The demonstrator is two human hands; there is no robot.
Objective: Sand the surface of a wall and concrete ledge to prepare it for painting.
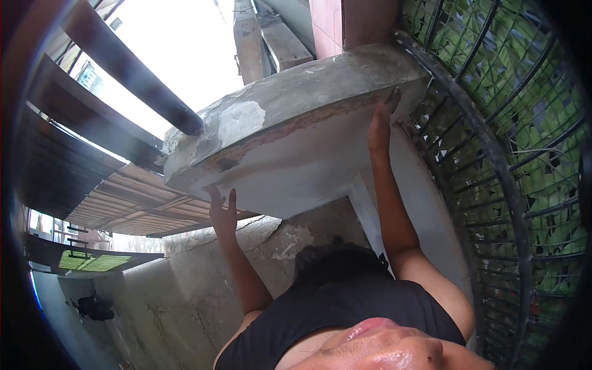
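Observation:
A thick concrete ledge (314, 80) tops a low wall with a smooth white face (296, 176). My left hand (223, 209) is raised by that face, near the ledge's left end. Its fingers are spread, and I see nothing in them. Whether they touch the wall I cannot tell. Reaching farther up, my right hand (383, 117) is at the ledge's front edge, close to its right end. Those fingers stretch out toward the edge and their tips look dark; no held object can be made out.
A curved black metal grille (502, 154) with green leafy-looking sheeting behind it rises on the right. Dark bars (132, 68) meet the ledge at the left. Beyond stand wooden boards (283, 46) and a pink wall (327, 24). A slatted panel (142, 200) and a cracked concrete surface (160, 314) lie lower left.

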